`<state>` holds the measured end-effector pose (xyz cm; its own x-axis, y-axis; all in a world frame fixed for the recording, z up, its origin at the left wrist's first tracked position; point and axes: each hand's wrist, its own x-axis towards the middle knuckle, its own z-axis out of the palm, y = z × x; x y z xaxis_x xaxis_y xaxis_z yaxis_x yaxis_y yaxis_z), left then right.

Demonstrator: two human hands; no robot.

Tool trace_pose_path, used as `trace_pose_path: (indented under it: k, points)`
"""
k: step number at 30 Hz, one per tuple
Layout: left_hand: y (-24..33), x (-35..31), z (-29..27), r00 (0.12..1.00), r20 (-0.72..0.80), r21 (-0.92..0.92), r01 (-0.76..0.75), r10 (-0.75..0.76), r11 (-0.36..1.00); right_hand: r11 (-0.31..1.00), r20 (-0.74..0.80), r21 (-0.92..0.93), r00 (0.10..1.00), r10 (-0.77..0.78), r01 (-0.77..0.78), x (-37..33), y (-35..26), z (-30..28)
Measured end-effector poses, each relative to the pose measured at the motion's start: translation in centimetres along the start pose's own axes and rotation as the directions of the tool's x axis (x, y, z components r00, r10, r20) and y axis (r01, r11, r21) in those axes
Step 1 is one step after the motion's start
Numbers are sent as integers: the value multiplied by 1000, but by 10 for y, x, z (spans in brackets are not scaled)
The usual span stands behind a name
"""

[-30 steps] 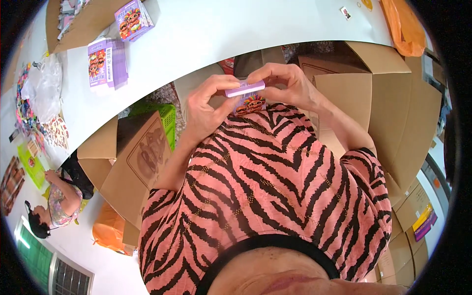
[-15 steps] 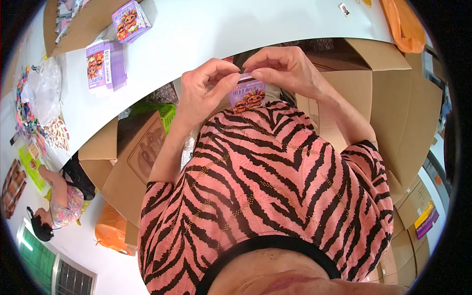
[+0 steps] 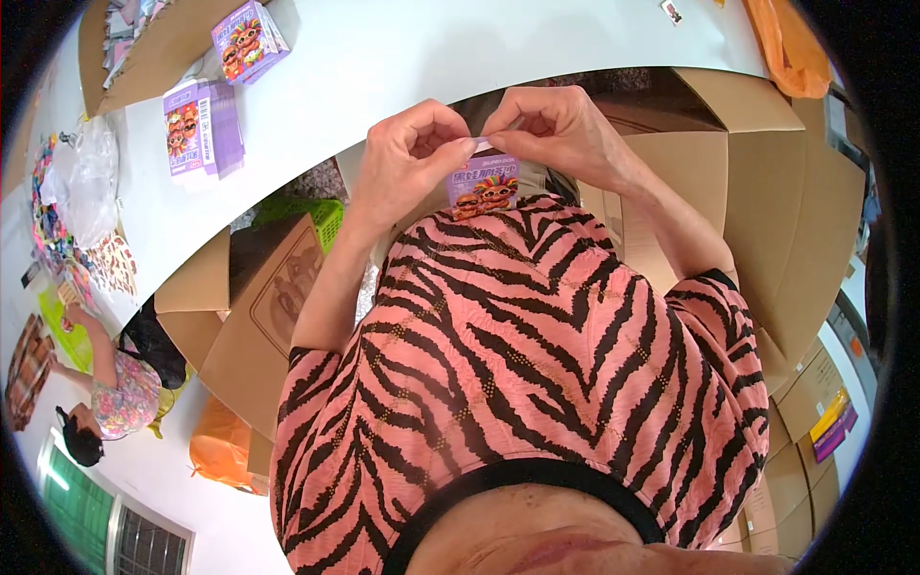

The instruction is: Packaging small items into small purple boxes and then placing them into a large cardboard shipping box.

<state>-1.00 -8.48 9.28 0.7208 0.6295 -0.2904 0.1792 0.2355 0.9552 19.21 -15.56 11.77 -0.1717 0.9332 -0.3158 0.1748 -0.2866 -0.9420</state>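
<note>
Close in front of my chest is a small purple printed box (image 3: 485,184) with cartoon figures on its front. Its top flap stands up, pinched from both sides. My left hand (image 3: 407,158) is closed, thumb and forefinger gripping the flap's left end. At the right end, my right hand (image 3: 556,134) pinches the same flap with curled fingers. The lower edge of the box comes down against my striped shirt (image 3: 537,316). Whether anything is inside the box cannot be seen.
On the white table (image 3: 383,57) lie a stack of flat purple cartons (image 3: 203,129) and a pile of similar boxes (image 3: 247,43). Open cardboard boxes (image 3: 767,201) stand below the table edge. A co-worker (image 3: 120,383) sits at far left, near a clear plastic bag (image 3: 91,182).
My fingers have lifted slightly, and the box's top flap now shows raised between them. More of the box front is uncovered. The co-worker's arms have shifted.
</note>
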Motion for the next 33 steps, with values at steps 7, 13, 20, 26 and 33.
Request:
trace_pose_path:
  k: [7, 13, 20, 26, 33]
  points:
    - [-6, 14, -14, 981, 194, -64, 3, 9, 998, 997, 37, -47, 998, -59, 61, 2, 5, 0]
    - [0, 16, -14, 978, 208, 15, 30, -33, 999, 978, 77, -177, 992, -96, 109, 5, 5, -4]
    - [-13, 1, -1, 1000, 19, -65, 7, -6, 998, 966, 57, -167, 980, -193, 200, 6, 10, -8]
    - [-4, 1, -10, 995, 42, -69, 90, -87, 994, 959, 122, -196, 975, -184, 206, 11, 7, -9]
    - [-2, 0, 0, 998, 7, -41, 68, -68, 997, 895, 157, -338, 955, -252, 292, 11, 7, -8]
